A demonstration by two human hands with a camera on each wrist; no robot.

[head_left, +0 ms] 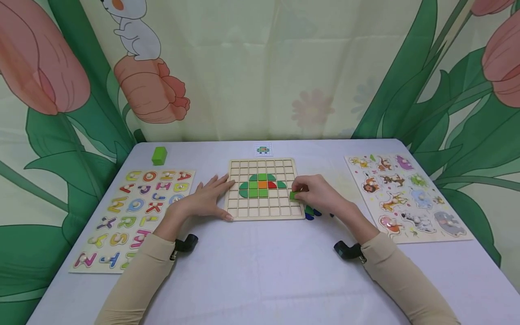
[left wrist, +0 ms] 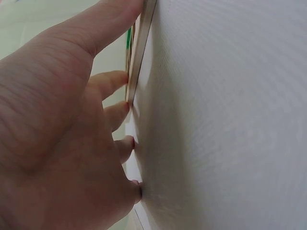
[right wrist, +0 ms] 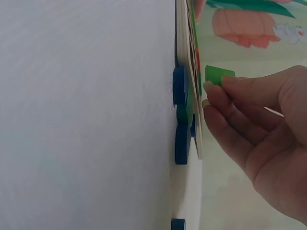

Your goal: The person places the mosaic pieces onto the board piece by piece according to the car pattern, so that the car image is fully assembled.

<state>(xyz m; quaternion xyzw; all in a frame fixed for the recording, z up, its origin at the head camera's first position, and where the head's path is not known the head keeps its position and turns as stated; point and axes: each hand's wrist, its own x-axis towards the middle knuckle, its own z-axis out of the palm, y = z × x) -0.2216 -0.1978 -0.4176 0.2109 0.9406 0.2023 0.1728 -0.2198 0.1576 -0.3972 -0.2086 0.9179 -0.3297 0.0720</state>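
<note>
Green tile [head_left: 293,195] pinched between thumb and fingers of the right hand [head_left: 318,194], held over the right-hand columns of the grid board [head_left: 276,213]; right wrist view shows it raised, not touching the wood. Left hand [head_left: 207,198] spread, fingers apart, grasping nothing; thumb and some fingertips touch the board's left edge, probably steadying it.

Step in hand, my read: adding a tile to the pattern mid-board. Green pieces [head_left: 253,192], an orange tile [head_left: 262,184] and a red piece [head_left: 272,184] already sit there. Next move seems to call for shifting the tile left, squaring it to a free cell and lowering it without nudging neighbours. Exact cell: can't tell.

Loose blue and green pieces [head_left: 310,212] lie at the board's lower right corner, partly hidden, right under the working hand; easy to knock. Small picture card [head_left: 263,149] behind the board, similar pattern, likely the guide. Farther out: letter board [head_left: 101,269] left, under the left forearm; green block [head_left: 159,155] behind it; animal board [head_left: 434,238] right, well apart from the grid.
</note>
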